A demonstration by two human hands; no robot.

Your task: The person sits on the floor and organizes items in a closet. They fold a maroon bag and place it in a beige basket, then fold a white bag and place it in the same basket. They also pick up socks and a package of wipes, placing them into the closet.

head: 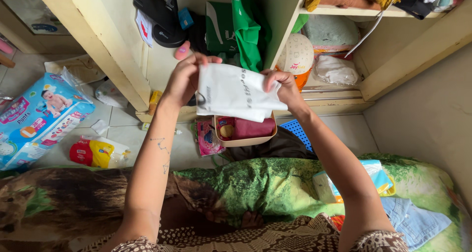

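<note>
Both my hands hold up a folded white cloth with dark lettering, in front of an open cupboard. My left hand grips its left edge, thumb and fingers pinched over the top corner. My right hand grips the right edge. Just beneath the cloth sits a beige tray on the floor, with a dark red folded item and small packets inside it.
A cream cupboard holds green bags, black items, folded cloths and a white cap. A blue pack of baby pants and a red-yellow packet lie on the tiled floor at left. A green patterned blanket covers my lap, with jeans at right.
</note>
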